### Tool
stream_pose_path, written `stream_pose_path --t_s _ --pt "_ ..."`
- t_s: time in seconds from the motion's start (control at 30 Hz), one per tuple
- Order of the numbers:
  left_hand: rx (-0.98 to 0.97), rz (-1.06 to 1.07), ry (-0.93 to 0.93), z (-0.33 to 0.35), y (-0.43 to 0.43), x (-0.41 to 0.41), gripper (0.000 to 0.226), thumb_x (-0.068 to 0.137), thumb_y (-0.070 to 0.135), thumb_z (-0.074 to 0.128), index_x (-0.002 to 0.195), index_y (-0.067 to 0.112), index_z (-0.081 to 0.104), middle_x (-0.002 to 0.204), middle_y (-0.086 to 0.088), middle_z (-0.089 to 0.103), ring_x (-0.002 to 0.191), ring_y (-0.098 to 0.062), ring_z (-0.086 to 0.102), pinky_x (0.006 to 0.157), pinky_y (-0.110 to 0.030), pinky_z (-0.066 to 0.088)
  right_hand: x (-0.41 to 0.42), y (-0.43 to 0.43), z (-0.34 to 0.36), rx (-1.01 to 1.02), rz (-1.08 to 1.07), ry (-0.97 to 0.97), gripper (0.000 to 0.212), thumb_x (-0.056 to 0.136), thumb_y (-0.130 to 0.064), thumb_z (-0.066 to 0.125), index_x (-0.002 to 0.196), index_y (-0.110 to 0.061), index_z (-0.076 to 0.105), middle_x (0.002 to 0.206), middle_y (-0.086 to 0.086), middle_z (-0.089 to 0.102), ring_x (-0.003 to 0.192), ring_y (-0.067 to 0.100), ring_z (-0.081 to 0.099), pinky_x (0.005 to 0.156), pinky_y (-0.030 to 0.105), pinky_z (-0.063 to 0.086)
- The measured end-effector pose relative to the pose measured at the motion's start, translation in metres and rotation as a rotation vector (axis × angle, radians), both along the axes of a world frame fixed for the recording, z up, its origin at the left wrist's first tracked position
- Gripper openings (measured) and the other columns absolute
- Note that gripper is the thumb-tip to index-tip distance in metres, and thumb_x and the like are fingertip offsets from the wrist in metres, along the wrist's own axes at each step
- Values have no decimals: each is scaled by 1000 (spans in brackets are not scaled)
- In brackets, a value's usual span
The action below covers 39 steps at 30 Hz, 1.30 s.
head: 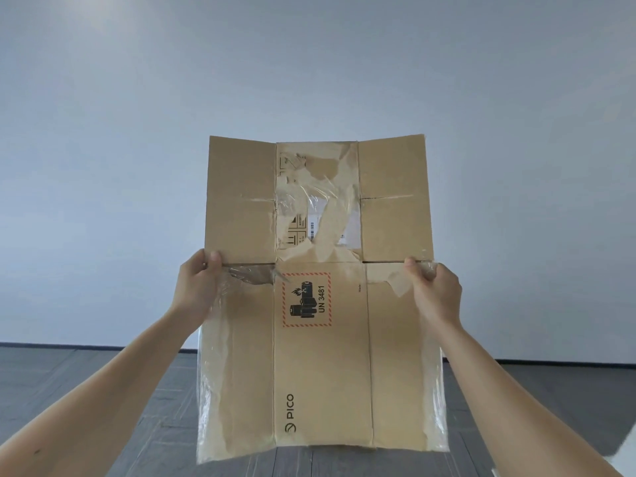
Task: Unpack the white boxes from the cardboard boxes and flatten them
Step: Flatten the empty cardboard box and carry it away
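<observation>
Cardboard box (320, 356), collapsed flat, was held upright at the centre of the frame with its printed face toward the camera. Its walls lay pressed together as one sheet, so the interior was closed from view and any contents could not be told. In the upper half, flaps (241, 194) spread to the left and right of a centre panel. That panel bore a torn shipping label (323, 218) under wrinkled clear tape (320, 197). Below the fold line sat a red-hatched hazard label (306, 299) reading "UN 3481". A "PICO" logo (290, 413) ran sideways lower down. Loose clear film (438, 407) clung along both side edges and hung past the lower corners.

Left hand (198, 287) gripped the left edge of the box at the fold line. Its fingers (215, 259) were curled round the board, with the thumb on the front face and the rest hidden behind. Right hand (435, 294) gripped the right edge at the same height. Its fingers (413, 265) were closed on the board and a bunch of film, thumb in front. Both forearms rose from the lower corners of the frame.

Grey-blue wall (309, 63) filled the background, and dark plank floor (69, 390) crossed the bottom. White shape (624, 438) at the lower right edge was too cropped to identify.
</observation>
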<state>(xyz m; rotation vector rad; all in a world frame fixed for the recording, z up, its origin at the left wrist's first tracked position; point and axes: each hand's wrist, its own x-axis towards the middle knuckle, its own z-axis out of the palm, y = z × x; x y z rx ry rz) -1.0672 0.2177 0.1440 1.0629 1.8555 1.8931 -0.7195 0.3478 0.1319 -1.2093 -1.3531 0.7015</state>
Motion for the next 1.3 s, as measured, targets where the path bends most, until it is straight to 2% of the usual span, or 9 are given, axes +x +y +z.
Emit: stream_pose_path --t_s 0.1,0.3,0.47,0.63,0.7,0.8,0.97,1.17,1.3 --pt "-37 19 -6 -14 76 -4 35 103 28 46 87 -3 51 70 -7 49 61 -21 45 52 -28 32 -5 75 -13 -24 19 -3 38 92 -44 63 81 -7 61 76 0 64 74 10 59 59 22 39" --pt "-193 30 -24 -59 210 -12 34 102 32 46 90 1 54 75 -8 52 67 -22 48 59 -30 37 -11 202 -60 -115 25 -15 34 94 -40 62 76 -12 57 74 -2 61 71 10 56 58 25 39" --pt "-352 9 -26 -122 291 -21 31 101 28 44 96 0 57 74 -6 51 59 -20 44 48 -23 35 -22 276 -125 -250 47 -64 36 96 -34 59 70 -13 45 70 0 53 65 16 48 56 31 35" --pt "-478 -56 -144 -201 370 -42 40 97 36 49 101 -3 56 80 -6 57 69 -21 51 67 -33 39 -40 342 -205 -424 44 -186 27 95 -28 53 83 -5 53 78 2 57 75 21 51 61 33 37" --pt "-549 -93 -177 -240 402 -54 39 96 39 50 94 1 56 78 -3 57 71 -21 52 68 -34 39 -51 369 -241 -485 43 -252 26 93 -29 50 85 -5 54 80 3 58 78 24 53 60 33 36" --pt "-643 -134 -200 -310 453 -73 29 103 27 48 92 2 58 80 -3 57 72 -18 51 66 -32 39 -69 409 -304 -596 50 -311 20 97 -21 49 100 -4 58 95 5 62 90 26 56 63 32 37" --pt "-833 -186 -243 -448 535 -110 31 101 28 51 91 -1 56 77 -4 56 74 -20 49 72 -35 39 -95 476 -432 -775 61 -354 22 98 -20 49 108 -4 59 103 6 64 90 21 57 65 30 39" --pt "-974 -194 -303 -610 594 -127 29 102 27 52 77 17 63 71 1 56 70 -20 47 69 -34 37 -109 526 -585 -949 91 -376 11 97 -11 48 87 -11 53 81 1 56 73 15 51 59 28 35" --pt "-1032 -196 -337 -724 613 -130 27 102 28 53 85 11 65 78 -6 60 74 -21 48 73 -35 37 -109 553 -696 -1008 118 -396 21 93 -7 52 72 -9 51 64 1 49 61 17 44 57 31 31"
